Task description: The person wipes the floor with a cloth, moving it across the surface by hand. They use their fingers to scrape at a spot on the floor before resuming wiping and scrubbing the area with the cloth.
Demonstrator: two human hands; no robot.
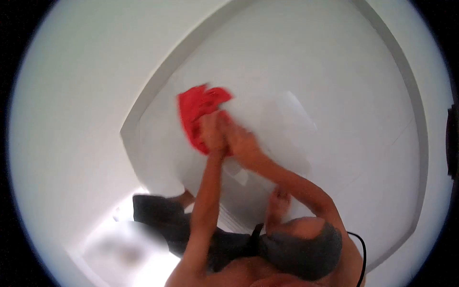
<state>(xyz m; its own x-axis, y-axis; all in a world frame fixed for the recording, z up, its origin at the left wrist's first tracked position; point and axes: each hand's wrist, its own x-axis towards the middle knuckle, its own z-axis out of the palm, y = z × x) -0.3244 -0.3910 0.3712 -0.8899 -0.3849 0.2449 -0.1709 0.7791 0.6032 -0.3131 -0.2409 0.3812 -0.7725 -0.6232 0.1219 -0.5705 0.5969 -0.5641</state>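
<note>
On the white panel (311, 71), one hand (213, 131) presses one red cloth (198, 107).

Left forearm (204, 205): bare, rising steeply from the bottom edge, just left of centre, towards the middle of the frame.
Left hand (213, 131): at the centre of the frame, fingers pointing upward; it is too blurred to tell whether the grip is closed.
Right forearm (291, 182): bare, slanting from the lower right up and to the left.
Right hand (239, 141): just right of the left hand and touching it, back of the hand towards the camera; also blurred, so the grip is unclear.
Both together: wrists converge in a narrow V, with the hands side by side at its tip.
</note>
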